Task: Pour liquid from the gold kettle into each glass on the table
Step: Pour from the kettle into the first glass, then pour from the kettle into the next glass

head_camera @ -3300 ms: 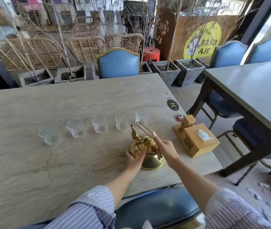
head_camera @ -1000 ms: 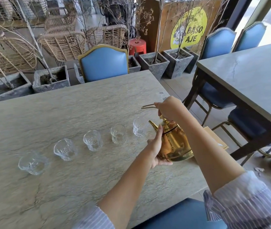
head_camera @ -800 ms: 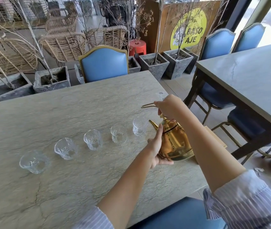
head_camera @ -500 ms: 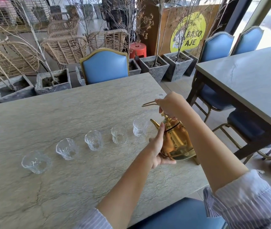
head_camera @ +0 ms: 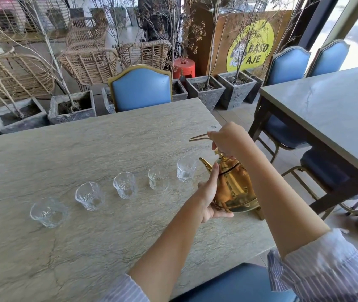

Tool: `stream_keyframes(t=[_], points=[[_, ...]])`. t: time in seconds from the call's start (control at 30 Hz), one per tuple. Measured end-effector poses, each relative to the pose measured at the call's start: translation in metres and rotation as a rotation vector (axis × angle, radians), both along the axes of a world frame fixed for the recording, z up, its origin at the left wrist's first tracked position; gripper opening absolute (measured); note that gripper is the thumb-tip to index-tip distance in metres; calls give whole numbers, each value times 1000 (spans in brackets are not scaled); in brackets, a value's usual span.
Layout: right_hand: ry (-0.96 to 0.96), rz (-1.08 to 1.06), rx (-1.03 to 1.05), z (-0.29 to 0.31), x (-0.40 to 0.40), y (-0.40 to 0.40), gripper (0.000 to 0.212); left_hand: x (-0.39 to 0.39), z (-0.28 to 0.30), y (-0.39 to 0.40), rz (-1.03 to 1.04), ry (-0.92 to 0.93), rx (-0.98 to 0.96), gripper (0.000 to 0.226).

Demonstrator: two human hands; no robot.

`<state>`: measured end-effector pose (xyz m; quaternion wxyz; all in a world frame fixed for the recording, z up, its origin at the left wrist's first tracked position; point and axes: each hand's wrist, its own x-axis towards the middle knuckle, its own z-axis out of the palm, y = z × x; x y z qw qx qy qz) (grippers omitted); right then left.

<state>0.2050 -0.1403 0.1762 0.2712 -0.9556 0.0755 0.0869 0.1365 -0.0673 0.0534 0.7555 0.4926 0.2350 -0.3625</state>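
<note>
A: Which step is judged to be in hand?

B: The approach to the first pour. The gold kettle [head_camera: 234,188] is held off the table [head_camera: 86,247] near its right edge, with the spout [head_camera: 205,163] aimed at the nearest glass [head_camera: 186,172] but not yet over its rim. No stream is seen.

A: How are the hands placed?

B: The right hand [head_camera: 228,140] is closed around the handle [head_camera: 197,137] above the lid. The left hand [head_camera: 210,192] is pressed open against the kettle's near side and base, so the weight is shared between the two.

A: What is called for next?

B: The spout should be carried just over the nearest glass, then the body tipped gently by the supporting palm, so that nothing is spilled on the table.

A: And the containers?

B: Five clear glasses are set in a row running from near the right edge toward the left edge, each apart from the next. All appear empty, though a little liquid could not be ruled out in patterned glass. The kettle's contents cannot be seen.
</note>
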Motion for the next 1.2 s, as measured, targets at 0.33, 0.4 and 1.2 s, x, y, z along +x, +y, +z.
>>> stream_keyframes(t=[0.33,0.4,1.2], points=[[-76,-102,126,-35,-4,-4,40,0,-9,9,11,-6,48,130],[-96,-121,180,-42,-7,-6,40,1,-12,11,12,-12,70,126],[-208,30,435,-66,-33,29,50,-13,-30,64,145,-3,172,96]])
